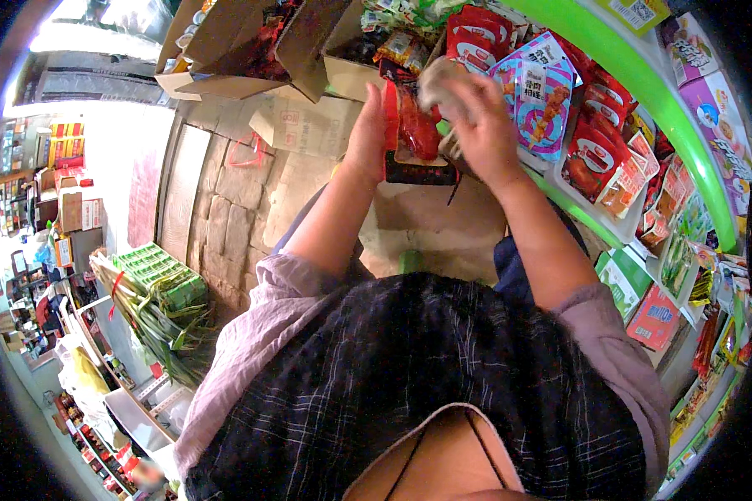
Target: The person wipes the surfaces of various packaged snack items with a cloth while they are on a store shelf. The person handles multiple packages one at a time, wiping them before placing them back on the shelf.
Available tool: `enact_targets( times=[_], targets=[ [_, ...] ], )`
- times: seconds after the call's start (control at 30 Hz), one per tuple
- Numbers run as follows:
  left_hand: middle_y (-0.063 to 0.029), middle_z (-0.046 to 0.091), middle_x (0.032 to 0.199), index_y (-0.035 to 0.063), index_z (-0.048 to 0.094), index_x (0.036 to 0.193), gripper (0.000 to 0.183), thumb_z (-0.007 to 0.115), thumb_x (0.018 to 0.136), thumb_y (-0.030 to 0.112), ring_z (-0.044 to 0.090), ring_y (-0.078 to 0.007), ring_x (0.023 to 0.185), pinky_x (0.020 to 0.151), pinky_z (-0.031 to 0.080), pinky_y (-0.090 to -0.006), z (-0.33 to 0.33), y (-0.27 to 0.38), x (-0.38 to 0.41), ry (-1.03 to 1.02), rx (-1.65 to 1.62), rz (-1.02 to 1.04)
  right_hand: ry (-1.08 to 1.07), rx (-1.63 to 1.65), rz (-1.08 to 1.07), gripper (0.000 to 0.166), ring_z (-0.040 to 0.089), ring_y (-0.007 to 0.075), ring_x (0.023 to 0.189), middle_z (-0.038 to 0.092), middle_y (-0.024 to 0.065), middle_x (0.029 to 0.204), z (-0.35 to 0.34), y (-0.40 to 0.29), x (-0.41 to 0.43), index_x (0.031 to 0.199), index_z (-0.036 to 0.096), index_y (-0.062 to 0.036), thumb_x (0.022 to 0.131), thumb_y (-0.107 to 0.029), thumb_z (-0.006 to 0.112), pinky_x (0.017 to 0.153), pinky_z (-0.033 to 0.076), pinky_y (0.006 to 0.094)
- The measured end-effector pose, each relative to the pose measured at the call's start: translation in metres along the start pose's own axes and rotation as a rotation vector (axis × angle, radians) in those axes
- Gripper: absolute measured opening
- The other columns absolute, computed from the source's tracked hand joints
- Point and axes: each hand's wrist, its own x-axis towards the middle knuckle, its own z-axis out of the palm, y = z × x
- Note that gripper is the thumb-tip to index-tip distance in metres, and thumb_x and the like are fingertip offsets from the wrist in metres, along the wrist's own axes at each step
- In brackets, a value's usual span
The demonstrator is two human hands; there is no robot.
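My left hand (pixel 368 134) grips the left edge of a red and black food packet (pixel 418 131), which shows a glossy reddish-brown piece of food, perhaps meat. The packet is held up over the floor, its lower end towards me. In my right hand (pixel 489 134) is a bunched beige cloth (pixel 440 78), blurred, at the packet's upper right side. A strip of the cloth hangs below my fingers. The cloth and right fingers cover part of the packet's right side.
Opened cardboard boxes (pixel 301 53) with packets stand ahead. On the right, a green-edged display shelf (pixel 670 81) holds red snack packets (pixel 595 153) and a purple-blue packet (pixel 542 103). Leeks (pixel 156 319) lie by a green crate (pixel 163 275) to the left. Flattened cardboard (pixel 426 232) covers floor between my legs.
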Motion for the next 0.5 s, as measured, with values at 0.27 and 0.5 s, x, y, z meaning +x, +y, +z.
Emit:
enact_targets(
  times=[0.27,0.5],
  targets=[
    [-0.0092,0.054,0.116,0.0084,0.034,0.135,0.077,0.027,0.086,0.067,0.054,-0.0217,0.103,0.085,0.045,-0.0326,0.021,-0.018,-0.020,0.014,0.566,-0.148,-0.026,-0.089,0.066,0.034,0.052,0.0332,0.102,0.052,0.0137,0.111,0.016,-0.003,-0.007,0.113,0.059,-0.0124,0.079,-0.012,0.060,0.087,0.043,0.0391],
    [-0.0031,0.051,0.112,0.0094,0.034,0.132,0.061,0.059,0.086,0.041,0.051,-0.0116,0.098,0.082,0.043,-0.0279,0.038,-0.021,-0.027,-0.160,0.514,-0.055,-0.046,-0.034,0.269,0.034,0.050,0.0352,0.107,0.050,0.0179,0.120,0.009,0.014,-0.003,0.112,0.056,-0.0013,0.085,-0.022,0.054,0.092,0.040,0.0388]
  ],
)
